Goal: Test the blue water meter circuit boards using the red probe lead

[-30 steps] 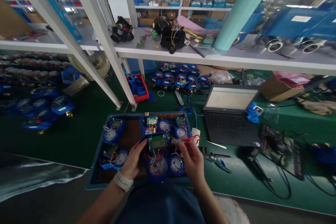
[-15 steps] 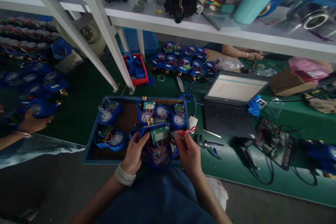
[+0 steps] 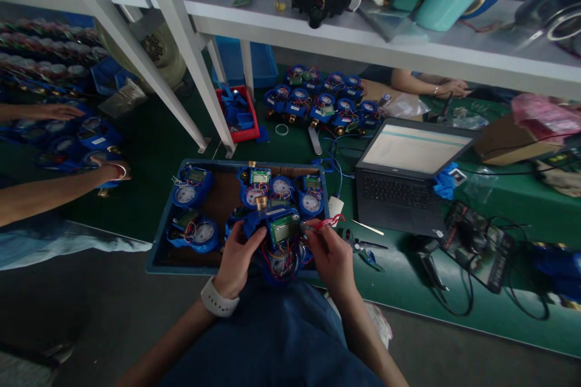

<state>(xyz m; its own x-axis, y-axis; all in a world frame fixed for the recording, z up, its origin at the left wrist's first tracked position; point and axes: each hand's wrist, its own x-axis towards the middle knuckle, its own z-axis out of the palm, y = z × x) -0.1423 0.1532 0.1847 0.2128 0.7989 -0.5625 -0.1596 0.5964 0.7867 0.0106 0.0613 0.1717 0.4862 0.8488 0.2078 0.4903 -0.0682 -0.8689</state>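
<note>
My left hand (image 3: 239, 254) grips a blue water meter (image 3: 278, 263) by its left side, thumb near the brass fitting. The meter is tilted over the tray, its green circuit board and small display (image 3: 284, 228) facing up, with loose coloured wires below. My right hand (image 3: 333, 254) is closed in a pinch at the board's right edge, on a thin piece with red wires (image 3: 330, 222). Its tip is hidden by the fingers. Beneath, a blue tray (image 3: 157, 254) holds several more water meters (image 3: 193, 187) with boards and wires exposed.
Right of the tray are a laptop (image 3: 397, 193), pliers (image 3: 367, 251), tweezers (image 3: 367, 227) and a handheld scanner (image 3: 431, 269). Behind it stand a red bin (image 3: 254, 127) and several meters (image 3: 324, 106). A shelf (image 3: 363, 42) overhangs the bench. A co-worker's arms (image 3: 68, 187) reach over meters at left.
The held meter is tilted differently, and digits visible earlier on its display no longer show. My right hand stays at the board's edge. The co-worker's hands at left have moved over the meters.
</note>
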